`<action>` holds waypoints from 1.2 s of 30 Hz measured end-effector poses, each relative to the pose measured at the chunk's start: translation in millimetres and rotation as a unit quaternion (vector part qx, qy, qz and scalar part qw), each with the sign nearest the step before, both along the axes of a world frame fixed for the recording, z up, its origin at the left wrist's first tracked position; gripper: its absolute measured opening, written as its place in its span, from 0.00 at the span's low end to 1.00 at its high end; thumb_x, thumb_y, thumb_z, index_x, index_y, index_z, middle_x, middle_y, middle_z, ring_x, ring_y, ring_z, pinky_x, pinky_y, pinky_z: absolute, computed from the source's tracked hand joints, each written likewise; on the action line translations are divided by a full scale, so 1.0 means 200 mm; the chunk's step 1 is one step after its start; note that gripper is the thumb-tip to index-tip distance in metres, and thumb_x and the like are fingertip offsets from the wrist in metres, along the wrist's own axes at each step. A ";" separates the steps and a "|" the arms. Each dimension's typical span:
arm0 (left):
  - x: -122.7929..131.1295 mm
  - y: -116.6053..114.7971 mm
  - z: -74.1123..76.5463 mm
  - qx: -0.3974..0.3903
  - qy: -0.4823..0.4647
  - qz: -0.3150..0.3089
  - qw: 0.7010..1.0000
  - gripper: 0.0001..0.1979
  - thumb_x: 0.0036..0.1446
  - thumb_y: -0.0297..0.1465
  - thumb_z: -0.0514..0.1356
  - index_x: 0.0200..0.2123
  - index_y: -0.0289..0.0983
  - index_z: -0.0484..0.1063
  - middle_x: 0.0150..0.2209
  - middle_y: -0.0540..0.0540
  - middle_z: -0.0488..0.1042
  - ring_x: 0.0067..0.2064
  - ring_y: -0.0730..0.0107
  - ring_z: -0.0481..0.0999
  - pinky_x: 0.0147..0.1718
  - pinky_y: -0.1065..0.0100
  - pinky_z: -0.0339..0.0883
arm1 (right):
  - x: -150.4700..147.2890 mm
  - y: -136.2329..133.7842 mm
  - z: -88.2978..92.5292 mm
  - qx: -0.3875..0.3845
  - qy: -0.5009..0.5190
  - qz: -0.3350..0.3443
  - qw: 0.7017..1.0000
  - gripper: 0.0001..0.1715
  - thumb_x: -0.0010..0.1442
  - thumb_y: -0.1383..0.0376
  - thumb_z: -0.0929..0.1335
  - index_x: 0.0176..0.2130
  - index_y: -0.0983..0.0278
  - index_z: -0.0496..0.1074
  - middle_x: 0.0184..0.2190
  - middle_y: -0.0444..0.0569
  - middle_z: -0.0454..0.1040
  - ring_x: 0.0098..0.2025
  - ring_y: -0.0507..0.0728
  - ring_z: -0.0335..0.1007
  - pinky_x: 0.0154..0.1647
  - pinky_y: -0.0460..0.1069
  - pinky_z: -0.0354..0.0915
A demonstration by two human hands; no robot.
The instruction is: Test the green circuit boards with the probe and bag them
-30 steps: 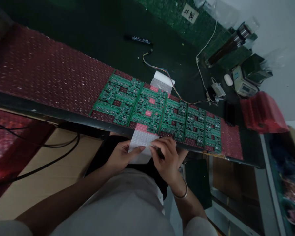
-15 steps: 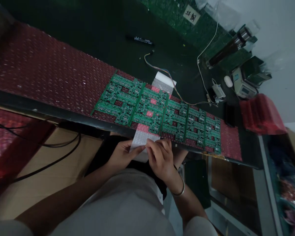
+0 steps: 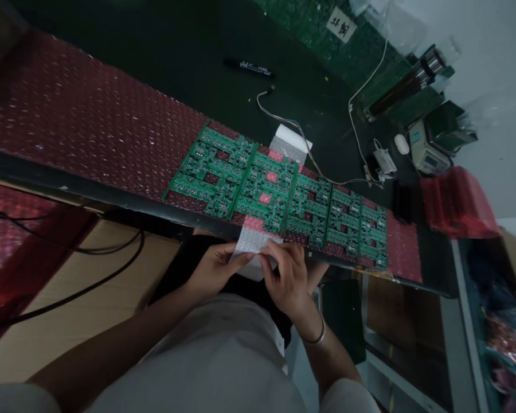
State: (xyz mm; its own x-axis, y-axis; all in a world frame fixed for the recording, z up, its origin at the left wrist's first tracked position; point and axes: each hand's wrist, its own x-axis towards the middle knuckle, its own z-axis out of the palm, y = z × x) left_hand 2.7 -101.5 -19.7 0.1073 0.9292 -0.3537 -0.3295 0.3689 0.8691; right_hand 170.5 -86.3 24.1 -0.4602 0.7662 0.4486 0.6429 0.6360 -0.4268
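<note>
Red bubble wrap (image 3: 69, 126) lines the dark bench (image 3: 176, 63); left hand (image 3: 211, 269) and right hand (image 3: 287, 278) pinch a white sheet (image 3: 251, 244).

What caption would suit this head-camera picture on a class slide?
Left hand and right hand hold a white sheet beside green circuit boards on red wrap.

Right fingers (image 3: 270, 254) higher on sheet (image 3: 250, 242)

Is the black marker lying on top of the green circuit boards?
No, the marker lies on the bare dark table, apart from the boards.
</note>
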 end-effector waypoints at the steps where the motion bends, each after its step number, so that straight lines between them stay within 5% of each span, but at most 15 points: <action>1: 0.00 0.00 0.00 0.001 0.004 0.003 1.000 0.18 0.48 0.45 0.71 0.37 0.38 0.84 0.37 0.45 0.83 0.39 0.60 0.81 0.45 0.60 0.75 | 0.00 0.00 0.00 0.002 -0.004 0.001 1.000 0.29 0.67 0.71 0.68 0.65 0.59 0.61 0.39 0.49 0.80 0.41 0.60 0.75 0.44 0.57 0.69; 9: 0.00 0.00 0.00 0.007 0.027 0.012 1.000 0.17 0.48 0.45 0.70 0.34 0.38 0.83 0.33 0.46 0.83 0.38 0.59 0.81 0.45 0.60 0.75 | 0.00 -0.03 -0.03 0.057 -0.016 0.029 0.998 0.33 0.66 0.75 0.67 0.66 0.63 0.58 0.37 0.50 0.80 0.38 0.59 0.74 0.40 0.55 0.71; 16: 0.00 -0.03 -0.03 0.027 0.023 0.009 0.999 0.17 0.52 0.43 0.69 0.39 0.37 0.83 0.37 0.45 0.83 0.41 0.58 0.82 0.46 0.60 0.76 | -0.01 -0.02 0.02 -0.029 0.086 -0.023 0.996 0.27 0.66 0.69 0.70 0.61 0.61 0.61 0.37 0.47 0.79 0.40 0.57 0.78 0.47 0.56 0.74; 22: -0.01 -0.03 -0.04 0.082 0.051 0.006 0.995 0.15 0.56 0.42 0.67 0.41 0.38 0.83 0.41 0.45 0.83 0.45 0.57 0.82 0.51 0.59 0.74 | -0.04 0.00 0.00 -0.024 0.063 0.028 0.997 0.39 0.66 0.75 0.67 0.69 0.62 0.50 0.47 0.57 0.77 0.49 0.59 0.77 0.51 0.58 0.75; 32: -0.02 -0.02 -0.02 0.048 0.042 0.009 0.998 0.15 0.50 0.43 0.70 0.36 0.39 0.83 0.38 0.46 0.84 0.43 0.56 0.83 0.49 0.58 0.76 | -0.03 -0.03 -0.03 0.055 0.002 0.096 0.994 0.42 0.65 0.78 0.67 0.71 0.64 0.48 0.45 0.56 0.76 0.48 0.59 0.74 0.48 0.57 0.75; 36: -0.02 -0.02 -0.03 0.000 0.047 0.016 0.999 0.18 0.47 0.44 0.71 0.37 0.39 0.83 0.38 0.45 0.84 0.43 0.55 0.82 0.48 0.57 0.77 | 0.09 0.02 0.00 -0.051 0.103 -0.031 0.993 0.32 0.65 0.72 0.69 0.64 0.55 0.59 0.40 0.48 0.75 0.42 0.57 0.77 0.47 0.56 0.76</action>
